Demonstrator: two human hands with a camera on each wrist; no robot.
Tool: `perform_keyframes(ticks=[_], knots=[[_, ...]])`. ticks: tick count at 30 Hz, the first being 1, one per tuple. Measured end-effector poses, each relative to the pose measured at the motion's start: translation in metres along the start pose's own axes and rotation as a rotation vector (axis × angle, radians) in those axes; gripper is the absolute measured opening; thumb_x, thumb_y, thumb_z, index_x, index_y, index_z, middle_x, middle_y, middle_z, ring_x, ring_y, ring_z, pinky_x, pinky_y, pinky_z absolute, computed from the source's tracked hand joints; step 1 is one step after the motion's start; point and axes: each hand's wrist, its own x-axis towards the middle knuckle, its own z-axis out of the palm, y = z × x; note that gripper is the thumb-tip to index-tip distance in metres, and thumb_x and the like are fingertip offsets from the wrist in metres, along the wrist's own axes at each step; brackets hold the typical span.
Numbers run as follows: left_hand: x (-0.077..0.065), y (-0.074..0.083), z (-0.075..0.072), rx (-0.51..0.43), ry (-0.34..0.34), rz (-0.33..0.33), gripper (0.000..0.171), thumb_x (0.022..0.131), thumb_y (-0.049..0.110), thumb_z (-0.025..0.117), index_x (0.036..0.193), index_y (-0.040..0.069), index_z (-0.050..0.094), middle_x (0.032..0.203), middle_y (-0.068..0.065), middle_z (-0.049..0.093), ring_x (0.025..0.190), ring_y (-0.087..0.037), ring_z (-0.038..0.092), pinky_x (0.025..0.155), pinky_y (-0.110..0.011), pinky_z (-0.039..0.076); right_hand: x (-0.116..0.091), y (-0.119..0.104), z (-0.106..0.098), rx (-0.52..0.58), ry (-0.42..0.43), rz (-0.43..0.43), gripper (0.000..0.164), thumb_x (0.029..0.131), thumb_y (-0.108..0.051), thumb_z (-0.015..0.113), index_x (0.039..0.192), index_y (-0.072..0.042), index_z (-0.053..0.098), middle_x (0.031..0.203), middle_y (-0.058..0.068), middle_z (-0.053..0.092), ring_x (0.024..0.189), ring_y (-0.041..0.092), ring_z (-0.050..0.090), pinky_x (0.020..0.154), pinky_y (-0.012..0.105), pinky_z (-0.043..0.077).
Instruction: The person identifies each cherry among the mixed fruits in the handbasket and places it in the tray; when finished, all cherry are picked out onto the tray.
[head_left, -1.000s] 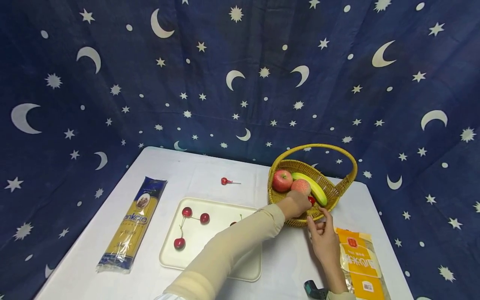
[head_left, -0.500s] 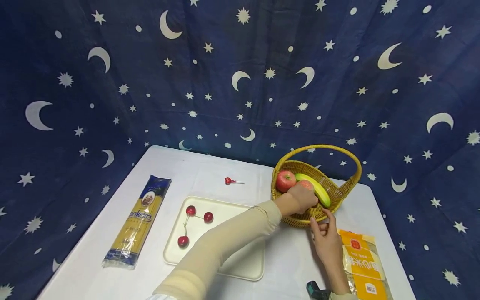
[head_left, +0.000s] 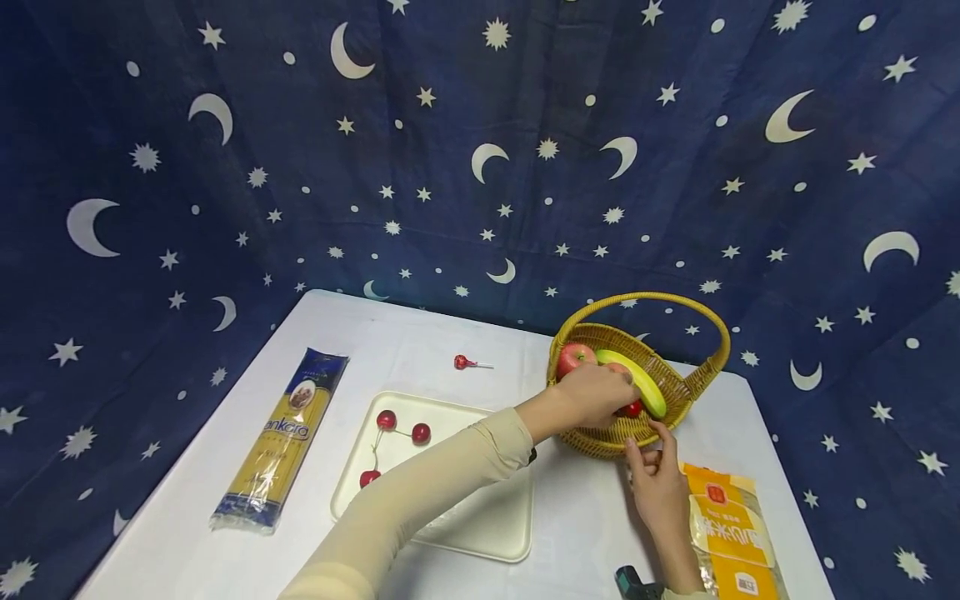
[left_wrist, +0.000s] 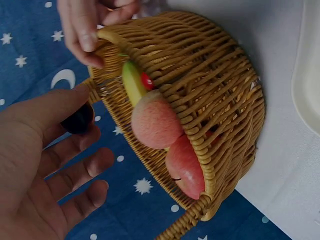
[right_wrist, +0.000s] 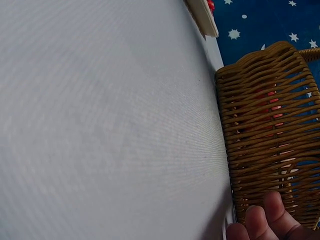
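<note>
A wicker basket at the table's back right holds an apple, a peach, a banana and a red cherry. My left hand hangs over the basket's near side. In the left wrist view its thumb and forefinger pinch a dark, shadowed cherry, with the other fingers spread. My right hand grips the basket's near rim, as the left wrist view also shows. Its fingertips lie near the outer wickerwork in the right wrist view.
A cream tray with several cherries lies partly under my left forearm. A spaghetti packet is at the left, a lollipop behind the tray, and an orange-and-yellow food bag right of my right hand.
My left hand has shifted slightly over the basket, and its forearm has lifted and covers more of the tray. My right hand stays at the rim. The head view has turned slightly left.
</note>
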Motion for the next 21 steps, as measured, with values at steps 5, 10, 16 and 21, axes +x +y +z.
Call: perform_keyframes(ticks=[5, 10, 16, 21], knots=[[-0.02, -0.003, -0.005, -0.018, 0.093, 0.004, 0.034, 0.099, 0.041, 0.075, 0.13, 0.028, 0.071, 0.121, 0.014, 0.073, 0.104, -0.006, 0.072, 0.083, -0.024, 0.06, -0.001, 0.001, 0.0, 0.0, 0.009, -0.006, 0.06, 0.108, -0.051, 0.057, 0.158, -0.021, 0.041, 0.088, 0.009, 0.068, 0.06, 0.005, 0.055, 0.054, 0.025, 0.043], [-0.033, -0.003, -0.011, -0.068, 0.143, -0.016, 0.034, 0.098, 0.043, 0.076, 0.127, 0.028, 0.071, 0.114, 0.014, 0.075, 0.099, -0.007, 0.072, 0.082, -0.024, 0.06, -0.002, 0.0, -0.001, -0.004, 0.019, -0.005, 0.059, 0.108, -0.05, 0.057, 0.157, -0.02, 0.041, 0.088, 0.009, 0.068, 0.059, 0.005, 0.054, 0.053, 0.025, 0.042], [-0.056, -0.002, -0.014, -0.112, 0.234, -0.056, 0.03, 0.096, 0.044, 0.078, 0.123, 0.03, 0.071, 0.111, 0.014, 0.074, 0.097, -0.005, 0.071, 0.071, -0.024, 0.059, -0.001, -0.001, 0.001, 0.001, 0.016, -0.014, 0.059, 0.108, -0.049, 0.057, 0.157, -0.02, 0.042, 0.087, 0.009, 0.068, 0.059, 0.004, 0.054, 0.053, 0.025, 0.042], [-0.086, -0.006, -0.009, -0.137, 0.254, -0.117, 0.03, 0.094, 0.041, 0.08, 0.12, 0.029, 0.072, 0.108, 0.012, 0.072, 0.093, -0.007, 0.07, 0.069, -0.024, 0.057, -0.001, -0.002, 0.0, 0.005, 0.005, -0.002, 0.06, 0.108, -0.049, 0.057, 0.158, -0.021, 0.04, 0.087, 0.009, 0.068, 0.059, 0.005, 0.055, 0.053, 0.026, 0.043]])
